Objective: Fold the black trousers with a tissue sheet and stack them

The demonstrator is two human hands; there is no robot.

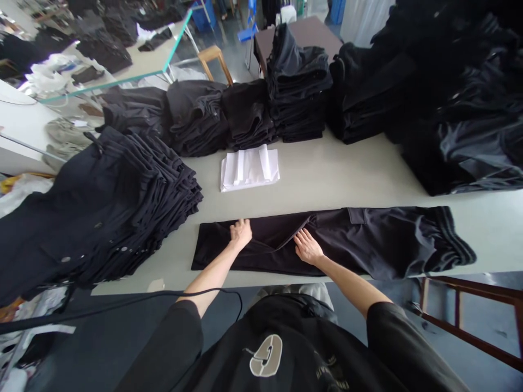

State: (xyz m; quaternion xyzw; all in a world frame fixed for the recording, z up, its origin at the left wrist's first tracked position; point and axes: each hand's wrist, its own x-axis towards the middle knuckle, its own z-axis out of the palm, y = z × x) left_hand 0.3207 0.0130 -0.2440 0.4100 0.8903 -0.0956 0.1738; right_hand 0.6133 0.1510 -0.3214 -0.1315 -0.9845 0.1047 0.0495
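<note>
A pair of black trousers [339, 239] lies lengthwise along the table's near edge, its elastic waistband [451, 234] at the right and its leg end at the left. A flap pocket shows on the upper side. My left hand [241, 233] is closed on the cloth of the leg near its far edge, with the fingers curled. Farther right, my right hand [307, 247] lies on the trousers, fingers stretched out beside a raised diagonal fold. Between the two hands the cloth is loose and creased.
White paper sheets [250, 167] lie on the pale table [347, 169] beyond the trousers. A tall pile of dark trousers [134, 201] stands left; folded black stacks [300, 87] line the back and right. A black cable [122, 299] crosses at lower left. A wooden frame [469, 321] stands lower right.
</note>
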